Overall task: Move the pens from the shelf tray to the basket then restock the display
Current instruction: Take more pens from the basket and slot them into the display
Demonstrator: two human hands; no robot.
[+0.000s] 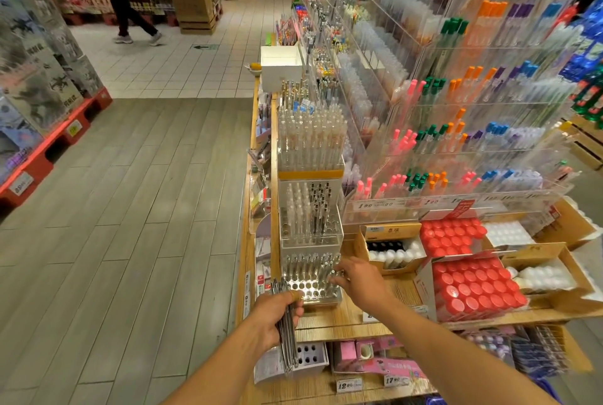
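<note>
The left hand [277,313] has its grip closed round a bundle of pens [286,336], held upright just before the tray [310,280]. The right hand [355,277] reaches into the tray's near right corner, fingertips pinching at a pen there; whether it holds one cannot be told. More pens stand beyond that grip, along the tray's back rows. No basket is in view. The loose bundle could fan and slip as more are added.
</note>
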